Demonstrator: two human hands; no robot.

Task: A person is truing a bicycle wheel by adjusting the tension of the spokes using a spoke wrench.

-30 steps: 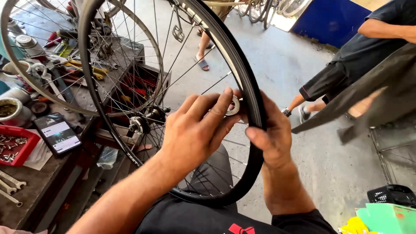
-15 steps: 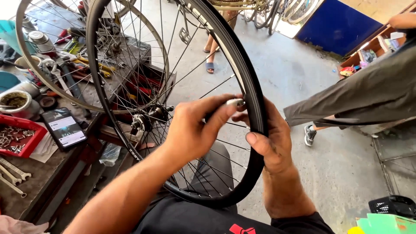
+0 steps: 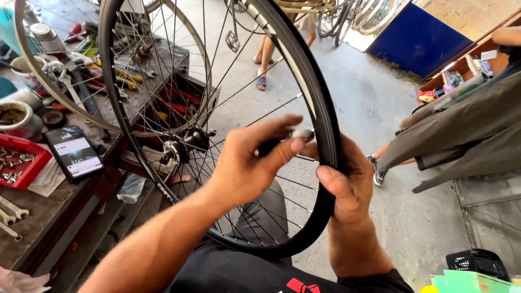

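The bicycle wheel (image 3: 163, 146) stands upright in front of the person, beside the counter (image 3: 38, 228). The right hand (image 3: 347, 184) wraps its fingers around the black tyre (image 3: 325, 125). The left hand (image 3: 244, 168) pinches a small metal valve (image 3: 300, 134) at the inner rim with thumb and forefinger.

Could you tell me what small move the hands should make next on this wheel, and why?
Probably keep turning the small metal piece pinched in the left hand at the rim's inner side, since its fingertips grip it there while the right hand clamps the black tyre and steadies the wheel.
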